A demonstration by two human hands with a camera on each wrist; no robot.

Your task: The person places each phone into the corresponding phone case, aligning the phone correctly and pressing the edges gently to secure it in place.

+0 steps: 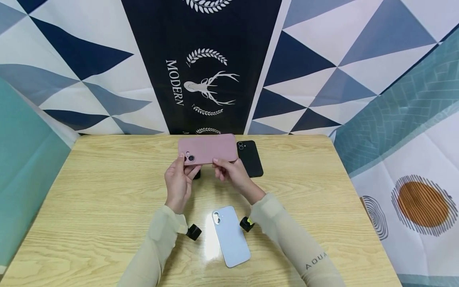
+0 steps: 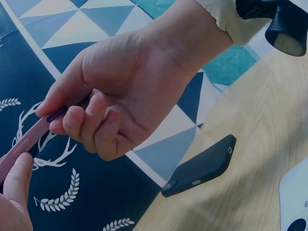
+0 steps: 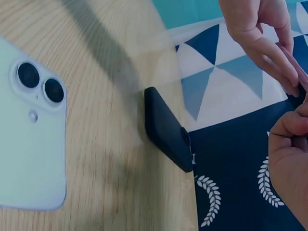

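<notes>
A pink phone (image 1: 211, 147) is held up crosswise over the far part of the table, its back and camera lenses showing in the head view. My left hand (image 1: 178, 181) pinches it at the camera end, thumb on the back and fingers beneath. Along the lower long edge, my right hand (image 1: 233, 175) grips it near the other end, with the thumb at the edge and the other fingers curled under. A side button shows by a right fingertip in the left wrist view. Most of the phone is out of sight in the right wrist view.
A black phone (image 1: 252, 161) lies at the table's back, right of the pink one. Under the pink phone a small dark corner (image 1: 197, 175) shows, mostly hidden. The light blue phone (image 1: 231, 237) lies nearer, between my forearms. Patterned cloth (image 1: 301, 71) hangs behind the wooden table (image 1: 107, 199).
</notes>
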